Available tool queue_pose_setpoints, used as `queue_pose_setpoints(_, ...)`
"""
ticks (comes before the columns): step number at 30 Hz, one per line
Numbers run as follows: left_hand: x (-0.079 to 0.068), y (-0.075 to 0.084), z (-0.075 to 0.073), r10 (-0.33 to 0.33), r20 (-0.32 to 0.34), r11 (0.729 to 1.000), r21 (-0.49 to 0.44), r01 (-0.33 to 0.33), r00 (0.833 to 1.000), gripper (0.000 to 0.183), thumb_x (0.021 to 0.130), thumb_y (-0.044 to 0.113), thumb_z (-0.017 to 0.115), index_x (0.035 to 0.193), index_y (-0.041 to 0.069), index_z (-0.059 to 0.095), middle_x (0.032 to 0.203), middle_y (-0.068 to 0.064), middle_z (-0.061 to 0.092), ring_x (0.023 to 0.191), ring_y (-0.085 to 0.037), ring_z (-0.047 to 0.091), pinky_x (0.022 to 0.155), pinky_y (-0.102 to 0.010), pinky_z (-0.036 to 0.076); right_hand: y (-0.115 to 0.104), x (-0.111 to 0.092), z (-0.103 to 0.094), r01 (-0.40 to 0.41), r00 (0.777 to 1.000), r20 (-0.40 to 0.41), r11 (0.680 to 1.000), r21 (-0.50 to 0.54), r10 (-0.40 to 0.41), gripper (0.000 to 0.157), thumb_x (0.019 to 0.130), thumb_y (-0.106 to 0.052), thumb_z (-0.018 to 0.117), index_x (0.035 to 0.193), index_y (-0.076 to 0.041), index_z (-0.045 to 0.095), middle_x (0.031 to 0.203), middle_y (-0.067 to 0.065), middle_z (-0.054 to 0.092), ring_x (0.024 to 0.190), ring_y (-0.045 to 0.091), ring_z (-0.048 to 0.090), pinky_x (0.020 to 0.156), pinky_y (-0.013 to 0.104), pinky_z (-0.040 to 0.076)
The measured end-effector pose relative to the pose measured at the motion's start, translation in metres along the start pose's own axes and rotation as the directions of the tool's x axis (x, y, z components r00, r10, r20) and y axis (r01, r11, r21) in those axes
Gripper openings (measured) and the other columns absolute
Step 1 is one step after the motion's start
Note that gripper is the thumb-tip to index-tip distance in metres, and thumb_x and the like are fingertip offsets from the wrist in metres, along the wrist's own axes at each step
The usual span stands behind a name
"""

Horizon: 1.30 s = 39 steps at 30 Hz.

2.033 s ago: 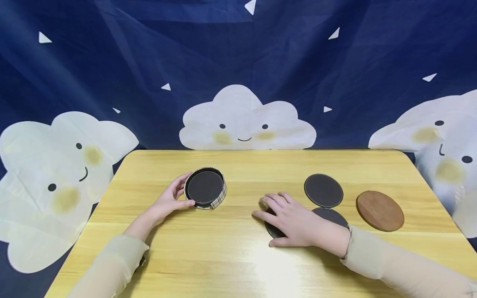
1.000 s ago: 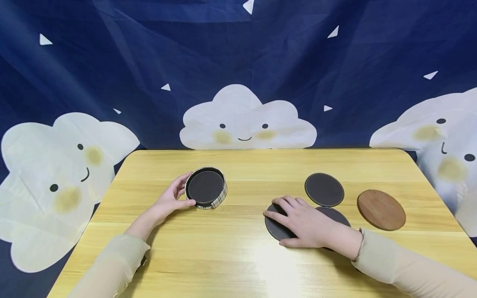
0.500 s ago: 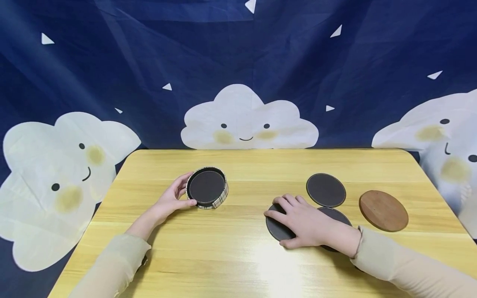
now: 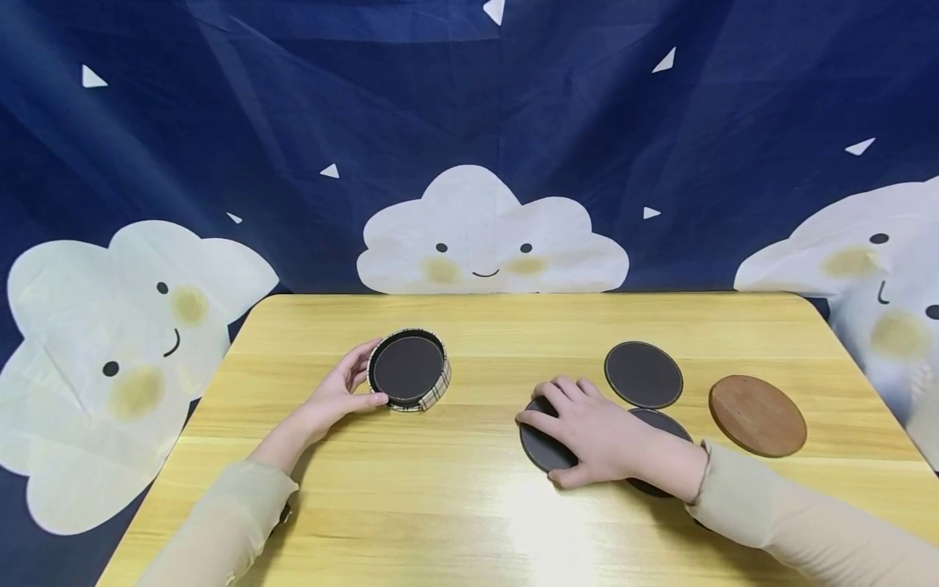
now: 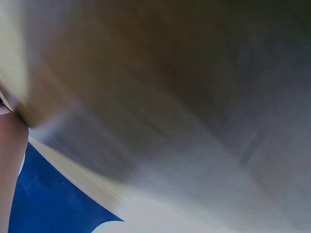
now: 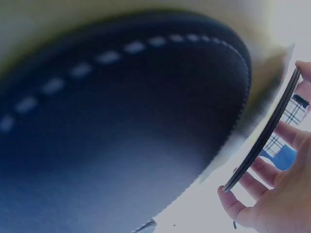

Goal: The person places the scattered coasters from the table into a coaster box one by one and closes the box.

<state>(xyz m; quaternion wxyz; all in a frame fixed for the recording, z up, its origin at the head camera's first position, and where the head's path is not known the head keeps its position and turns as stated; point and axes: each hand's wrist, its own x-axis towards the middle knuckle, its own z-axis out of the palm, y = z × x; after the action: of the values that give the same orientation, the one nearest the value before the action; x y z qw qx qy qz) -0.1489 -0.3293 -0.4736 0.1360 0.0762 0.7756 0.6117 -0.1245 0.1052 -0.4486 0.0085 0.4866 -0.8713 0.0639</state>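
In the head view my left hand (image 4: 339, 391) grips the side of a round plaid coaster holder (image 4: 433, 391), thumb at its near rim. A black coaster (image 4: 408, 368) lies inside it. My right hand (image 4: 597, 436) spans a black round coaster (image 4: 541, 447) on the table, fingers at its far edge and thumb at its near edge. The right wrist view shows this coaster (image 6: 262, 138) edge-on between thumb and fingers. Under my right wrist lies another black coaster (image 4: 663, 422), partly hidden; its pale stitching shows large in the right wrist view.
A third loose black coaster (image 4: 643, 374) lies just behind the one under my wrist. To the right is a brown round wooden disc (image 4: 758, 416). The wooden table (image 4: 411, 505) ends at a blue cloth (image 4: 411, 98) printed with clouds.
My right hand first slid right over the coaster, uncovering more of it, then shifted slightly left with its fingers at the edges. My left hand and the holder have stayed in place.
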Motion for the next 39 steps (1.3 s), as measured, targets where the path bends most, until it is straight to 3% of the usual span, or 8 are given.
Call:
queue_pose_setpoints(12, 0.001, 0.001, 0.000, -0.016, -0.010, 1.000, 0.005, 0.016, 1.000, 0.099, 0.087, -0.001, 0.084, 0.167, 0.004, 0.026, 0.157, -0.025, 0.044, 0.123, 0.010, 0.056, 0.109, -0.003, 0.036, 0.007, 0.022, -0.016, 0.000, 1.000, -0.025, 1.000, -0.022, -0.001, 0.078, 0.080, -0.055, 0.082, 0.147, -0.023, 0.059, 0.140, 0.013, 0.054, 0.129, 0.034, 0.051, 0.098, 0.055, 0.048)
queue_pose_setpoints(27, 0.000, 0.002, 0.001, -0.005, -0.007, 1.000, 0.001, 0.005, 1.000, 0.099, 0.087, 0.002, 0.085, 0.167, 0.004, 0.026, 0.160, -0.030, 0.041, 0.123, 0.009, 0.054, 0.109, -0.004, 0.035, 0.009, 0.058, -0.015, 0.017, 1.000, -0.007, 0.997, -0.075, -0.018, 0.078, 0.082, -0.060, 0.079, 0.149, -0.026, 0.057, 0.142, 0.012, 0.053, 0.131, 0.033, 0.048, 0.098, 0.051, 0.046)
queue_pose_setpoints(39, 0.000, 0.001, 0.000, -0.011, -0.007, 1.000, 0.006, 0.011, 1.000, 0.100, 0.087, 0.004, 0.086, 0.167, 0.005, 0.027, 0.160, -0.030, 0.042, 0.124, 0.008, 0.053, 0.108, -0.003, 0.035, 0.004, 0.088, -0.016, 0.012, 1.000, -0.027, 1.000, -0.023, -0.012, 0.081, 0.082, -0.059, 0.078, 0.152, -0.025, 0.054, 0.144, 0.011, 0.050, 0.132, 0.031, 0.046, 0.097, 0.049, 0.044)
